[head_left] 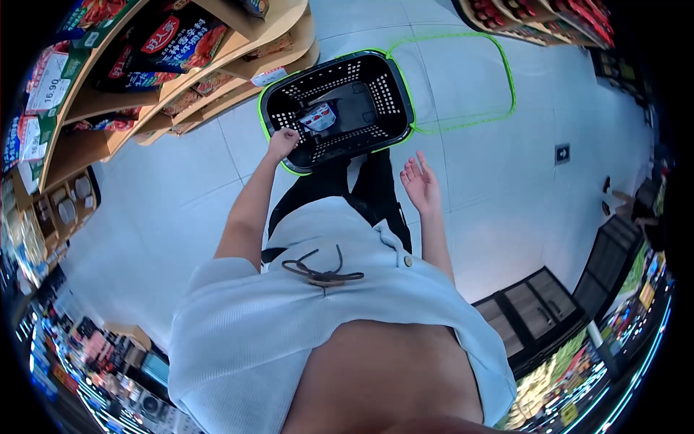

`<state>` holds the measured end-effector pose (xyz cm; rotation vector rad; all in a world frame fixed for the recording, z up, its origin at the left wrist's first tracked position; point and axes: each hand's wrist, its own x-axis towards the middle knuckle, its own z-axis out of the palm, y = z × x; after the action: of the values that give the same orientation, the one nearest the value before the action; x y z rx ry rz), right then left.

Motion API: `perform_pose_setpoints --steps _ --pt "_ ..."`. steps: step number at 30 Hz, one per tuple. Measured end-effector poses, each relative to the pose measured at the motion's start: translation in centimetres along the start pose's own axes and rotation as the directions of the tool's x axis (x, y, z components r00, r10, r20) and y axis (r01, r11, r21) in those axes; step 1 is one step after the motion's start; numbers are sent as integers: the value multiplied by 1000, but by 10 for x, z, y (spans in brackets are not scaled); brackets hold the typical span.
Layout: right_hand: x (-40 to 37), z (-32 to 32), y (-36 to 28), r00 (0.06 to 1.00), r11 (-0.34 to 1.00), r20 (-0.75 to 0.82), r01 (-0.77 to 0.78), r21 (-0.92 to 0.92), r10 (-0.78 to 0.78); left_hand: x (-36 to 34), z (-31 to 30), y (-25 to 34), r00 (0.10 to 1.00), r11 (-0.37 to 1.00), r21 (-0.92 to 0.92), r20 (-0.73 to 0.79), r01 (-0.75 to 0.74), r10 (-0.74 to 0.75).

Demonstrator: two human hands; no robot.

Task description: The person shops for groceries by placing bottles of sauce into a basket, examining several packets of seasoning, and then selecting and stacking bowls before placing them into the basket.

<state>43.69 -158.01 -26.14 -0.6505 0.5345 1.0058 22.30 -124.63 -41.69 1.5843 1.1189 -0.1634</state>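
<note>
A black shopping basket (347,148) with a bright green rim is in front of my legs. Its thin green handle (512,79) is swung out to the right. A small white and blue package with red marks (319,117) lies inside, towards the left end. My left hand (283,143) is over the basket's near left corner with its fingers curled closed; whatever they grip, if anything, is hidden. To the right of the basket's near side, my right hand (421,184) hangs apart from it, fingers stretched out and holding nothing.
Curved wooden shelves (210,69) with dark food pouches (170,43) and price tags (49,81) rise close on the left. Another stocked shelf (538,18) stands at the far right. Pale floor tiles (491,166) carry an arrow sign (562,153). Dark cabinets (535,307) stand lower right.
</note>
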Motion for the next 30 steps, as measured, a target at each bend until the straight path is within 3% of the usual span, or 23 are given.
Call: perform_pose_setpoints --steps 3,5,6,7,9,10,11,13,14,17,19,21,23,24,25,27,28,29,30 --pt "60 0 -24 983 955 15 -173 -242 182 6 39 6 976 975 -117 -88 190 -201" --pt "103 -1 -29 962 863 12 -240 -445 274 16 74 -11 916 925 7 -147 379 -374" --pt "123 0 -31 950 817 -6 -271 -509 311 33 104 -53 917 932 47 -205 358 -342" --pt "145 -2 -29 931 760 -23 -310 -571 363 25 120 -26 879 892 -81 -150 446 -453" --pt "196 -6 -24 890 624 -60 -364 -691 453 38 163 -22 865 871 -167 -134 462 -484" --pt "218 -3 -21 878 528 -34 -317 -787 477 49 185 -29 892 900 -141 -141 411 -430" --pt "240 1 -16 880 406 -64 -280 -870 470 57 203 -27 875 878 -194 -135 437 -465" --pt "290 -5 -3 854 207 -34 -164 -964 519 65 228 -6 837 846 -381 -256 372 -484" --pt "313 -7 4 851 119 2 -71 -990 525 74 239 -4 815 766 -537 -224 354 -534" --pt "380 -24 47 867 -15 117 142 -990 485 100 245 -19 795 367 -905 -55 216 -604" --pt "415 -43 91 872 -109 359 413 -904 332 117 237 -37 803 143 -987 -28 71 -595" --pt "442 -51 130 800 -406 539 599 -691 264 139 222 -64 771 -42 -999 7 -25 -636" --pt "459 -62 161 774 -670 533 599 -439 342 158 201 -83 770 -62 -995 -24 -82 -638" --pt "470 -67 172 803 -693 409 588 -418 434 168 189 -88 782 -112 -983 -45 -145 -622" --pt "478 -79 179 804 -610 362 594 -524 471 177 179 -89 792 -160 -966 -65 -202 -607" --pt "471 -81 188 843 -606 277 527 -596 461 197 162 -98 868 -47 -973 -177 -224 -464" --pt "465 -86 189 842 -623 289 533 -572 455 208 157 -100 865 14 -977 -194 -211 -463" --pt "458 -90 189 840 -641 304 540 -546 449 229 170 -119 821 -14 -971 -196 -241 -536" --pt "452 -92 189 836 -657 321 549 -516 446 229 172 -119 781 46 -984 -166 -173 -602"
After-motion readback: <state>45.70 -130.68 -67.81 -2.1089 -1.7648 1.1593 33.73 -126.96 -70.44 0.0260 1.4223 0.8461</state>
